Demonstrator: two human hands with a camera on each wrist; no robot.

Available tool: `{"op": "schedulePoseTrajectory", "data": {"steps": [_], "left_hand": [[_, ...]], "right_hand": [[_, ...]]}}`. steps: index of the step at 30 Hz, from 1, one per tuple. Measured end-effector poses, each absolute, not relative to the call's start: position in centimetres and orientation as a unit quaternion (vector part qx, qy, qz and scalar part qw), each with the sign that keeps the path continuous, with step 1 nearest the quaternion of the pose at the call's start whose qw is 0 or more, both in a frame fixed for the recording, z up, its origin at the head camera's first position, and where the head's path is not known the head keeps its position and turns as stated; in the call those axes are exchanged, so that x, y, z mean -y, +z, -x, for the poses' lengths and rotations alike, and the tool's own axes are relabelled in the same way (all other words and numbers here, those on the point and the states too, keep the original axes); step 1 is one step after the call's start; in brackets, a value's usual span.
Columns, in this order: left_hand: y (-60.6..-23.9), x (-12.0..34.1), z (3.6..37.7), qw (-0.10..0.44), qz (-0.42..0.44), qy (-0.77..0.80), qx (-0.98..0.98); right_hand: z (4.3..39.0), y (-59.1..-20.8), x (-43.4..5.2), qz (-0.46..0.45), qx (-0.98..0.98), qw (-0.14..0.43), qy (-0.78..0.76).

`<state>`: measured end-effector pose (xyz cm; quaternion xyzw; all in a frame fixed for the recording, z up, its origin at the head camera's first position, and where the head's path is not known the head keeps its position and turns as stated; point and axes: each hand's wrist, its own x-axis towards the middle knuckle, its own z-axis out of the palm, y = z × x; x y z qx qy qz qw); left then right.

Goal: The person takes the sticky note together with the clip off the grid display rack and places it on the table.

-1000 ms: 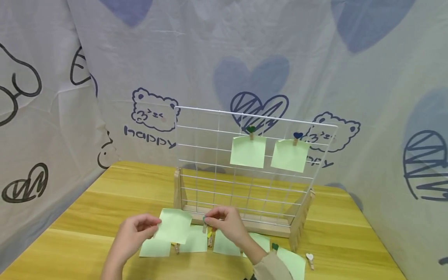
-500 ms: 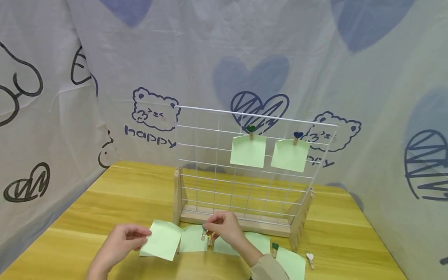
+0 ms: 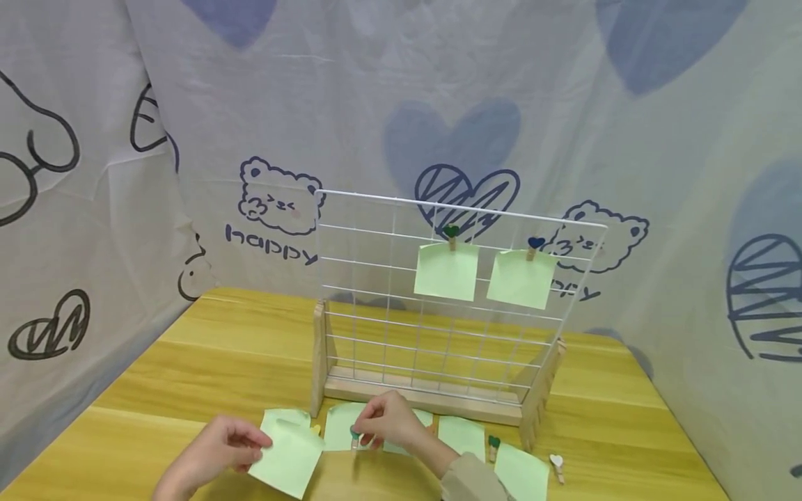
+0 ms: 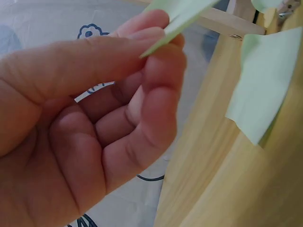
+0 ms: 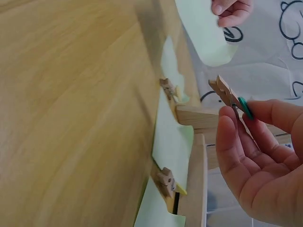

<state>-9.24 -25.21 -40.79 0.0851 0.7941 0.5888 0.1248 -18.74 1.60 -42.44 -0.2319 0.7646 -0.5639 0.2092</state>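
Note:
My left hand (image 3: 219,449) pinches a pale green sticky note (image 3: 288,456) by its left edge, between thumb and fingers. That note is held above the table, overlapping another green note (image 3: 282,416) in the head view. In my right hand (image 3: 391,421) is a small wooden clothespin (image 5: 225,90) with a teal top, pinched between thumb and fingertips, its jaw end pointing away from the hand. Two green notes, one of them the left hanging note (image 3: 446,271), are fixed on the white wire grid (image 3: 376,285) by clothespins with green and blue hearts.
A row of green notes, including a right-hand note (image 3: 523,473), lies before the grid's wooden base (image 3: 426,396). Clothespins lie among them, such as a green-heart clothespin (image 3: 493,449) and a white-heart clothespin (image 3: 557,468). A printed cloth (image 3: 351,104) hangs behind the table.
My left hand has moved down and a little left with its note, which is tilted more. My right hand has lowered slightly, bringing the teal clothespin down and left.

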Motion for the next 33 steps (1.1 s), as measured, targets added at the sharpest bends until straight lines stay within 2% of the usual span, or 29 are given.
{"op": "schedulePoseTrajectory", "data": {"steps": [5,17,23,33], "left_hand": [[-41.3,25.3,9.0,0.144,-0.075,0.59,-0.791],[-42.5,25.3,8.9,0.152,-0.107,0.593,-0.783],[-43.1,25.1,9.0,0.158,-0.119,0.605,-0.771],[-44.1,24.9,8.9,0.18,-0.089,0.613,-0.764]], "right_hand": [[18.4,-42.8,-1.2,0.252,-0.778,0.232,-0.526],[18.1,-43.4,-0.7,0.28,-0.763,0.308,-0.495],[18.1,-43.8,-0.4,0.27,-0.782,0.31,-0.469],[17.9,-44.0,0.1,0.264,-0.835,0.283,-0.392]]}}
